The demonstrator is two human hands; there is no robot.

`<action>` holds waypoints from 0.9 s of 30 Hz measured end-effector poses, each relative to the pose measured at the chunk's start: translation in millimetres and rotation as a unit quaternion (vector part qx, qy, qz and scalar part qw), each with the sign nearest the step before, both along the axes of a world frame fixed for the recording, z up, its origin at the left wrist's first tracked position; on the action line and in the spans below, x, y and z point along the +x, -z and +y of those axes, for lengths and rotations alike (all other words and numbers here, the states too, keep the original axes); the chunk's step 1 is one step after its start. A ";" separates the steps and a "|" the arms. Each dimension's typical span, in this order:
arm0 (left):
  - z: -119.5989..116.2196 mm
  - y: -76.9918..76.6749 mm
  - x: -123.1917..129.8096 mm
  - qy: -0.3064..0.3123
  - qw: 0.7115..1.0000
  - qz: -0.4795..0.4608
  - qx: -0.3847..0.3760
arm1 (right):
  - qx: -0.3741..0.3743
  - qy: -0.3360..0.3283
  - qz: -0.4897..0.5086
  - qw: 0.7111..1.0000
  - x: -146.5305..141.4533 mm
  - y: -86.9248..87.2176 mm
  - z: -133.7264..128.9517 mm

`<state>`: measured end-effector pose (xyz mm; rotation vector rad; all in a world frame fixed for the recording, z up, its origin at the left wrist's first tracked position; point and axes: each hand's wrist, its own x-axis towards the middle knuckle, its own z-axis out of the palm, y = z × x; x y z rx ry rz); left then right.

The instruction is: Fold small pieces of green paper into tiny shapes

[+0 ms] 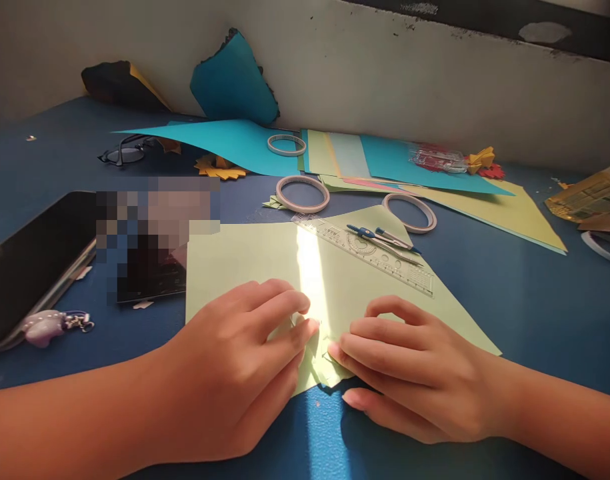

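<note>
A small folded piece of light green paper (333, 370) lies between my hands, at the near edge of a larger light green sheet (245, 257). My left hand (249, 353) is closed, its fingers curled over the left side of the folded piece and partly hiding it. From the right, my right hand (415, 367) pinches the piece with bent fingers, one fingertip pressing on its surface. On the sheet's far right part rest a clear plastic ruler (365, 250) and a blue-and-metal compass (385, 243). A bright strip of sunlight crosses the sheet and the folded piece.
Rolls of tape (303, 194) lie beyond the sheet, one more roll (409, 213) at its right corner. Blue card sheets (209, 140) and glasses (127, 153) are at the back. At left are a phone (39, 260), a keychain (47, 327) and a blurred-out dark object (152, 283).
</note>
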<state>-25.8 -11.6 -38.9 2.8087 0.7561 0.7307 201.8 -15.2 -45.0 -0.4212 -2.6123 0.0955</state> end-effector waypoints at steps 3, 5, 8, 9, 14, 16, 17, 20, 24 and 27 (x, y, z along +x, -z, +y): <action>-0.1 -0.9 -0.3 0.009 1.000 0.007 -0.008 | 0.001 -0.002 0.007 1.000 0.2 0.3 0.8; -0.1 -0.9 0.2 0.012 1.000 0.007 -0.012 | -0.008 0.001 0.011 1.000 0.0 1.1 1.9; -0.1 -0.5 1.3 0.021 1.000 0.001 -0.012 | -0.047 0.024 0.021 0.998 -0.9 2.2 4.1; 0.1 -0.5 1.5 0.026 1.000 0.003 -0.013 | -0.062 0.038 0.025 0.997 -1.0 2.3 5.0; 1.6 -0.9 2.1 0.055 0.998 0.010 -0.018 | -0.098 0.082 -0.011 0.992 -0.1 -2.2 10.1; 2.0 -0.8 2.4 0.057 0.998 0.007 -0.020 | -0.078 0.079 -0.044 0.993 0.5 -5.1 11.7; 2.2 -0.6 2.6 0.056 0.998 0.003 -0.020 | -0.054 0.075 -0.063 0.994 0.7 -6.3 12.2; 2.3 0.5 2.8 0.055 0.998 -0.010 -0.015 | 0.058 0.052 -0.114 0.990 1.4 -7.7 11.7; 2.4 1.0 2.4 0.069 0.998 -0.002 0.002 | 0.143 0.039 -0.121 0.981 0.3 -5.7 9.8; 1.9 0.8 2.1 0.070 0.997 0.008 0.010 | 0.118 0.077 -0.078 0.987 -4.4 -2.6 8.1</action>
